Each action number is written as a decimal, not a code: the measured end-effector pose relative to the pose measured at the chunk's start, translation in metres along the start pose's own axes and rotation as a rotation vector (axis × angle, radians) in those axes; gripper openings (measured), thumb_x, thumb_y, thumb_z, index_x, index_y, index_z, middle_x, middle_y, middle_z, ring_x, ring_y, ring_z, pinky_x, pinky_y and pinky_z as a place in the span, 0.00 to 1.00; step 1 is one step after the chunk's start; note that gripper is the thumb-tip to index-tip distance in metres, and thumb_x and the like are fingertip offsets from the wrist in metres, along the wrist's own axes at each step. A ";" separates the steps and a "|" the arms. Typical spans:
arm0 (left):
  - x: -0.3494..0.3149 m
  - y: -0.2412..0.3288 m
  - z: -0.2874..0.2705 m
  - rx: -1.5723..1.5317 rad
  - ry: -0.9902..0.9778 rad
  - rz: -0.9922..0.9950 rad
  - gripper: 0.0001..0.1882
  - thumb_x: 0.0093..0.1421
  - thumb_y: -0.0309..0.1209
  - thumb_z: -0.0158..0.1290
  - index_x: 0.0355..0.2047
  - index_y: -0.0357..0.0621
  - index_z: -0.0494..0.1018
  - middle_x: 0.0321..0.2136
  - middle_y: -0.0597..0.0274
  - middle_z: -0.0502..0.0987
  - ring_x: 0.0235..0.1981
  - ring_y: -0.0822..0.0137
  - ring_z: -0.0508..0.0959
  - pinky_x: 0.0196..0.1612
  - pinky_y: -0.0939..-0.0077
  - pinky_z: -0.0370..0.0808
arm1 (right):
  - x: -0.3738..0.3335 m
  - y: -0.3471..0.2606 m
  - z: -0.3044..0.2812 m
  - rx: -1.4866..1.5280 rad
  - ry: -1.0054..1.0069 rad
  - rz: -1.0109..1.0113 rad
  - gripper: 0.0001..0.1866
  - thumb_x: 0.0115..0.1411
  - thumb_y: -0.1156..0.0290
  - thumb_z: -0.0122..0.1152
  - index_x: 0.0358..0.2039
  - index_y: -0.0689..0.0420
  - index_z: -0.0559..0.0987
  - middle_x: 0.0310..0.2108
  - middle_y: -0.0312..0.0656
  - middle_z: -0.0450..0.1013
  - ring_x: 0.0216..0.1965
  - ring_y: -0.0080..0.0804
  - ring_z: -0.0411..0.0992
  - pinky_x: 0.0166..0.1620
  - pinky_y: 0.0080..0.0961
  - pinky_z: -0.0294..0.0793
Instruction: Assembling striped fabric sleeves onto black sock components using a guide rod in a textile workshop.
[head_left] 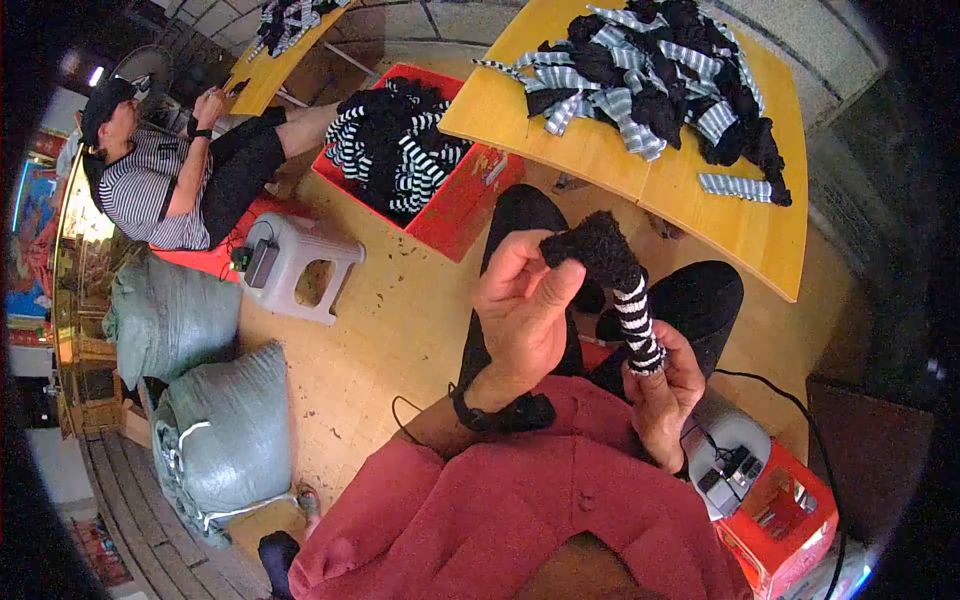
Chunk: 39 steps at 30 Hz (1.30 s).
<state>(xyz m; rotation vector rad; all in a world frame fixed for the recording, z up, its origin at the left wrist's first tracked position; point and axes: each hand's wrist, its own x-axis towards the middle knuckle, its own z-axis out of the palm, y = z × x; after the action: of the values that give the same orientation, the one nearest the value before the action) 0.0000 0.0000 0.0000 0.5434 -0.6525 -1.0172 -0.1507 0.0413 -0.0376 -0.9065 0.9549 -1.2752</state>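
Note:
Above my lap I hold a knitted sock (pixel 633 310) with a dark fuzzy end and a black-and-white striped tube. My left hand (pixel 525 310) pinches its dark end between thumb and fingers, at the upper left. Lower down on the right, my right hand (pixel 668 395) is closed round the striped end. The tube slants between the two hands, narrow and bunched. On the yellow table (pixel 725 222) ahead lies a heap of similar grey-striped and black knitted pieces (pixel 640 75).
A red bin (pixel 455 225) holds black-and-white striped pieces. At the left, another person (pixel 160 180) sits near a grey stool (pixel 300 265). Stuffed sacks (pixel 225 430) stand on the floor. By my right side are a red stool (pixel 790 520) and a black cable (pixel 815 440).

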 end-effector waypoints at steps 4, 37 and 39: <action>-0.006 -0.002 0.005 -0.052 -0.029 -0.008 0.10 0.55 0.21 0.52 0.38 0.35 0.67 0.34 0.62 0.73 0.35 0.74 0.71 0.42 0.79 0.68 | 0.005 -0.007 -0.004 0.240 -0.234 0.206 0.21 0.54 0.67 0.58 0.46 0.64 0.69 0.24 0.37 0.70 0.16 0.17 0.61 0.17 0.11 0.56; 0.013 0.005 0.020 -0.430 -0.084 -0.409 0.18 0.62 0.40 0.43 0.47 0.44 0.64 0.30 0.58 0.74 0.26 0.66 0.73 0.30 0.72 0.72 | 0.007 -0.004 -0.002 0.321 -0.334 0.300 0.21 0.55 0.68 0.57 0.47 0.64 0.68 0.22 0.32 0.67 0.15 0.16 0.58 0.17 0.12 0.53; 0.020 0.007 0.018 -0.383 -0.034 -0.406 0.18 0.62 0.41 0.43 0.47 0.44 0.64 0.30 0.58 0.74 0.25 0.66 0.74 0.30 0.72 0.72 | 0.003 -0.005 -0.002 -0.088 -0.080 0.173 0.18 0.56 0.72 0.55 0.46 0.65 0.69 0.24 0.33 0.70 0.18 0.16 0.62 0.21 0.11 0.59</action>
<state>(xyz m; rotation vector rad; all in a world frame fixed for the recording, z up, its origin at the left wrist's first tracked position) -0.0013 -0.0171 0.0225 0.3245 -0.3657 -1.4963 -0.1545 0.0375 -0.0337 -0.9158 1.0096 -1.0501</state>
